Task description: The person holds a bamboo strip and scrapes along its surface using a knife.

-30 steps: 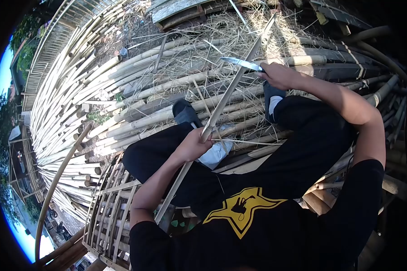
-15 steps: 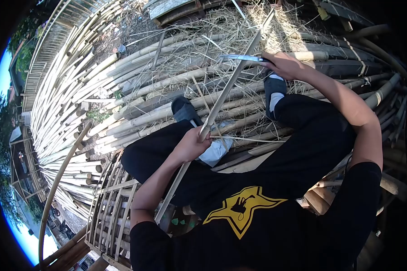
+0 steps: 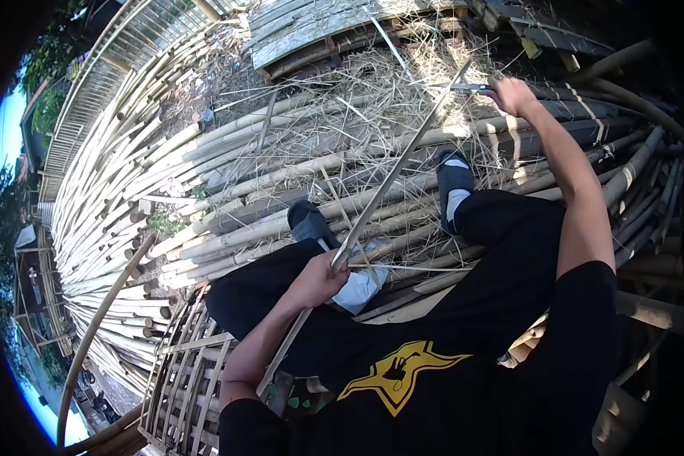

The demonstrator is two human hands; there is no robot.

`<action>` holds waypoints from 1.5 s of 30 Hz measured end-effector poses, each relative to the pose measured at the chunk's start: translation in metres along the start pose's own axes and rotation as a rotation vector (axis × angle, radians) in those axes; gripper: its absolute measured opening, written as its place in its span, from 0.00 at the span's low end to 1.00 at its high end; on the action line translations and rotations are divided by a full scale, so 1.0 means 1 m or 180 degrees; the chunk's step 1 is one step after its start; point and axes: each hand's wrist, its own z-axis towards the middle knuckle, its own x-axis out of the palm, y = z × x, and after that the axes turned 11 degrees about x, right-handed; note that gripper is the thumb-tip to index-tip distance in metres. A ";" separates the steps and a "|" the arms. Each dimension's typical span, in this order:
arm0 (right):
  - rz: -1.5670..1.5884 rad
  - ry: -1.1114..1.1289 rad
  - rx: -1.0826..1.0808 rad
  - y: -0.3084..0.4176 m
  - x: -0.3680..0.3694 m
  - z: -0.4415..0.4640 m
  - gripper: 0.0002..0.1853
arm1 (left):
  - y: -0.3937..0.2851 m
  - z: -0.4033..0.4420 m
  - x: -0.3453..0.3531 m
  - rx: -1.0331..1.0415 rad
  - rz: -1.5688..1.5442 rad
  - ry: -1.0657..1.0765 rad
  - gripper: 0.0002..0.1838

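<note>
A long split bamboo strip (image 3: 394, 169) runs slantwise from beside my left arm up to its far tip. My left hand (image 3: 318, 280) is closed around its lower part, near my lap. In my right hand (image 3: 512, 96) is the handle of a knife, fingers wrapped around it. The knife's blade (image 3: 465, 87) points left and lies across the strip close to the far tip; whether it touches cannot be made out. A pale crumpled cloth or bag (image 3: 361, 289) lies under the strip, beside my left hand.
Bamboo poles (image 3: 258, 182) lie under my feet, covered in shavings (image 3: 403, 99). My sandalled feet (image 3: 308, 222) rest on them. A wooden pallet (image 3: 304, 34) stands ahead. A slatted bamboo frame (image 3: 186, 387) is at lower left, with a curved pole (image 3: 91, 334) nearby.
My right hand has moved the knife outward along the strip, from partway up to near its far tip. My left hand keeps its hold, slightly lower in view. The camera view has shifted a little.
</note>
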 end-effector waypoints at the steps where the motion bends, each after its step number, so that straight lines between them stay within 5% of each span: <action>1: 0.0056 -0.0037 0.0796 -0.023 -0.002 0.009 0.27 | -0.007 0.005 0.004 -0.0079 -0.0037 0.0120 0.07; 9: 0.1789 -0.0398 0.1165 0.026 0.001 -0.002 0.25 | -0.021 0.006 -0.005 -0.0129 -0.0550 0.0208 0.09; 14: 0.1687 -0.0384 0.1182 0.023 0.002 -0.015 0.25 | -0.016 -0.013 -0.007 -0.0138 -0.0319 0.0192 0.10; 20: 0.1308 -0.0070 -0.0084 0.060 -0.022 -0.059 0.25 | -0.031 -0.024 -0.008 -0.0228 -0.0133 0.0153 0.10; 23: 0.1326 -0.0028 0.0010 0.060 -0.028 -0.059 0.24 | -0.033 -0.038 -0.004 -0.0196 -0.0016 0.0127 0.09; 27: 0.0332 -0.0092 0.0692 -0.040 0.015 -0.015 0.28 | -0.052 -0.066 -0.008 -0.0400 0.0062 0.0294 0.08; 28: 0.0468 0.0330 0.1316 -0.060 0.006 -0.012 0.29 | -0.052 -0.076 -0.008 -0.0619 0.0061 0.0389 0.08; 30: 0.0489 -0.0121 0.2194 -0.122 0.025 -0.006 0.25 | -0.046 -0.087 -0.007 -0.0439 -0.0074 0.0328 0.09; 33: -0.0452 0.0584 0.1731 -0.188 0.054 0.000 0.24 | -0.048 -0.092 -0.007 -0.0270 -0.0597 -0.0015 0.10; 34: -0.0446 0.0584 0.1699 -0.169 0.044 -0.009 0.24 | -0.056 -0.084 -0.011 -0.0289 -0.0602 -0.0042 0.10; 36: -0.0321 0.0597 0.1818 -0.114 0.017 -0.034 0.24 | -0.066 -0.063 -0.018 -0.1460 -0.1540 0.0056 0.12; 37: -0.0196 0.0970 0.1640 -0.115 0.018 -0.022 0.24 | -0.065 -0.051 -0.019 -0.1430 -0.1515 0.0002 0.12; 41: 0.1075 -0.0498 0.1158 -0.060 -0.011 -0.005 0.25 | -0.048 0.008 -0.026 -0.1254 -0.1973 -0.0033 0.12; 45: 0.1892 -0.0355 0.0472 0.048 -0.094 -0.035 0.21 | -0.040 0.045 -0.020 -0.0889 -0.1878 0.0016 0.11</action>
